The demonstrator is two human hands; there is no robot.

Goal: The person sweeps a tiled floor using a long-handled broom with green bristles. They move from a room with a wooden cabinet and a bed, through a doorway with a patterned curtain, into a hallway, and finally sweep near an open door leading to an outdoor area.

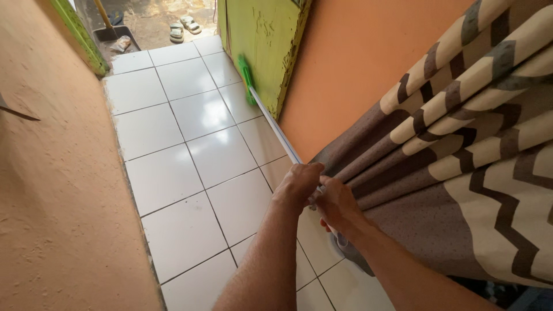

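Broom handle [276,129] gripped by both hands [319,193]

A long white broom handle [276,129] slants away from the hands, gripped at its near end, its green head [246,78] on the floor far ahead. Brown zigzag curtain [461,173], perhaps pinched too, bunches just right of them.

1. Your left hand [299,183] and right hand [337,204] cover the near end of the white broom handle [276,129], so you cannot see where it stops.
2. Beside that handle, the curtain [461,190] runs off the right edge and hides the wall behind it.
3. Beyond the handle's green head [246,78], the sandals [183,27] are small, perhaps two pairs.
4. The dustpan [115,35] there is cut by the top edge.
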